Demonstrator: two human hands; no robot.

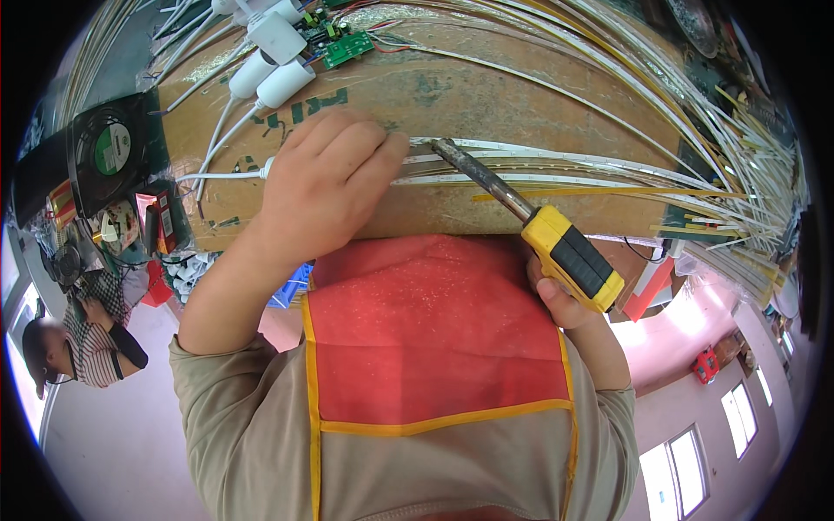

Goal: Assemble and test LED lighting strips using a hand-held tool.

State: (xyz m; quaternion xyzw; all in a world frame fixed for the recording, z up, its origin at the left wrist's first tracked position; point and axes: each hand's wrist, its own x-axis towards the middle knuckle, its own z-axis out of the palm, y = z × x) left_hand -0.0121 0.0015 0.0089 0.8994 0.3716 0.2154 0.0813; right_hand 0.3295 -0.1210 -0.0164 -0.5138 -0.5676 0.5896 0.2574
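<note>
Head view: white housings (285,84) trail cords (228,137) at upper left; your left hand (334,178) curls palm-down, fingertips hidden, hold unclear; your right hand (565,306) grips the yellow-black soldering iron (572,258), tip over white strips (556,153).

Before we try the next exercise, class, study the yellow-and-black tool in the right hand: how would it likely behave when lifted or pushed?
The yellow-and-black tool should stay stiff, as its shaft looks straight and metallic. It is probably heavier at the handle, which is much bulkier. The handle's boxy shape suggests it may slide rather than roll.
</note>
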